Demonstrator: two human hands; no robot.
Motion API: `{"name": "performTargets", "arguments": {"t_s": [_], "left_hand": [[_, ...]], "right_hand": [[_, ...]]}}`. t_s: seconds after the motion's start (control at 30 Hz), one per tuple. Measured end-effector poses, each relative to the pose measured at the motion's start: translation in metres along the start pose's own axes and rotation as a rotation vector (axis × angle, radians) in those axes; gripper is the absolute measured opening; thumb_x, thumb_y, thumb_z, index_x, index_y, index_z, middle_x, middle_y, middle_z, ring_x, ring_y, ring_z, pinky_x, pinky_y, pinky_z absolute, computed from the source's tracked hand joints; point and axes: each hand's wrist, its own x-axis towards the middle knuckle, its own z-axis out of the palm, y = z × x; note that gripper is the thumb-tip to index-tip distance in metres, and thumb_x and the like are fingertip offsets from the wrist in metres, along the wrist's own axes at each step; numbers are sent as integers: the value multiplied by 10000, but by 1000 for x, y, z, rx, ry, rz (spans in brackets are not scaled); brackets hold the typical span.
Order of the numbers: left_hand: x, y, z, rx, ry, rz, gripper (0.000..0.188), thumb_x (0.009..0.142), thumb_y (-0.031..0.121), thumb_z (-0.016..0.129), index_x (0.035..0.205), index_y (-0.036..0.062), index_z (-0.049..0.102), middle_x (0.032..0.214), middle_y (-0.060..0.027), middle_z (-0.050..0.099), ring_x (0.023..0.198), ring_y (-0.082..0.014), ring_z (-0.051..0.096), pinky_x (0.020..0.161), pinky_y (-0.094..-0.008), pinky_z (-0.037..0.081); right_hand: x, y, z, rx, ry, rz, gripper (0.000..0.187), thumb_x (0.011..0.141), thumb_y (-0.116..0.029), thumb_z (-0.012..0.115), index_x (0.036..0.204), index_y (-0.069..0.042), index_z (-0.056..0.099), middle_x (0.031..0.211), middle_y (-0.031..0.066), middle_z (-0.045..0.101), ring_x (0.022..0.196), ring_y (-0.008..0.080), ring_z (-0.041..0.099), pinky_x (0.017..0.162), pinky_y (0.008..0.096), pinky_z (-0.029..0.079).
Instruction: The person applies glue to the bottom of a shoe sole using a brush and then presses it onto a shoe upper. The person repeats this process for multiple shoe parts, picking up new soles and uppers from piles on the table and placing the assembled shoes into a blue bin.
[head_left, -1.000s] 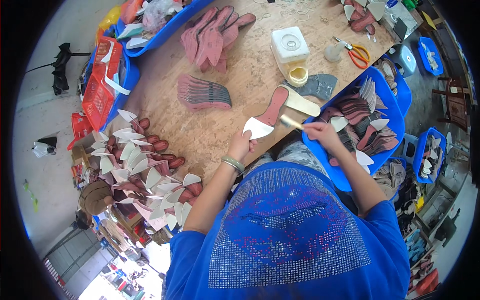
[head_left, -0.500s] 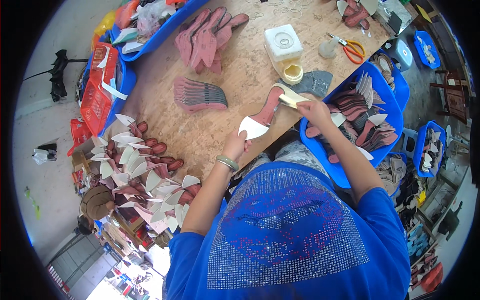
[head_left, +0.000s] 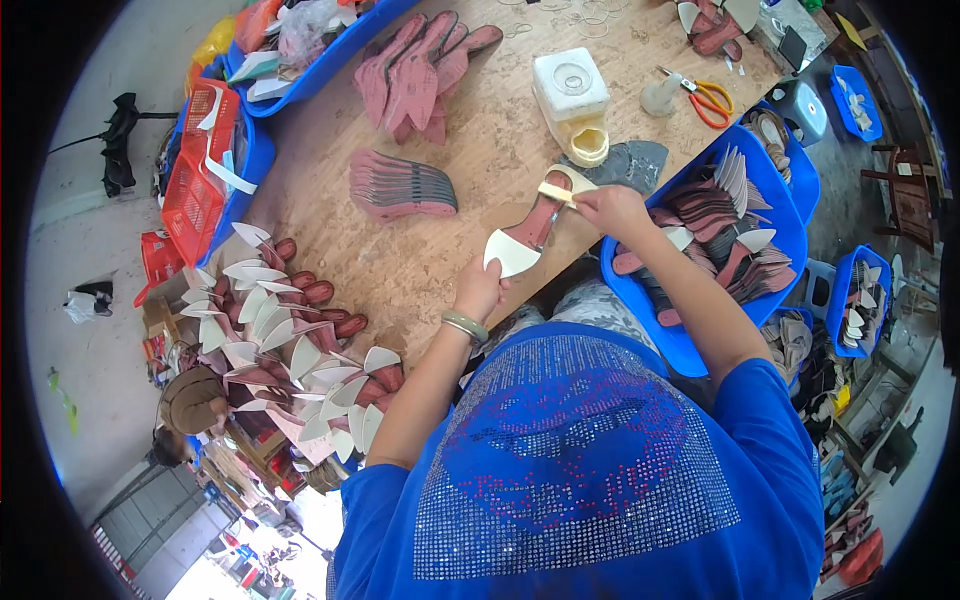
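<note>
A: How is the left forearm (head_left: 425,385) set?
B: It slants forward and inward, the left hand (head_left: 480,289) closed — thumb laid on top, fingers curled under.
A: And the right forearm (head_left: 692,290)?
B: Angled inward too, elbow bent. The right hand (head_left: 615,213) sits farther forward, fingers pinched — the two hands are apart.

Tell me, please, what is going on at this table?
The person's left hand holds a reddish insole by its white, pointed end. The right hand holds a pale brush across its rounded far end. On the table, a row of similar pieces and a white container stand beyond; a blue bin holds more at the right.
</note>
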Motion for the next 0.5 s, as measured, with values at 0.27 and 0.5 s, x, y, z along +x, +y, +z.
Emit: {"name": "performTargets", "arguments": {"t_s": [0.27,0.5], "left_hand": [[-1,-1,7,-4,0,11,224,901,148,417,956,-14,561,630,-36,533,440,-97,448,401,-255,401],[-5,0,13,-1,53,18,227,908,156,411,921,-16,558,626,-47,535,439,-104,452,399,-263,406]], "right_hand": [[-38,-54,25,165,11,-55,186,804,-253,621,910,-147,732,736,114,681,631,254,651,584,369,506],[-31,-64,38,799,-171,220,227,794,-255,677,948,-96,728,725,100,686,617,175,634,585,301,487]]}}
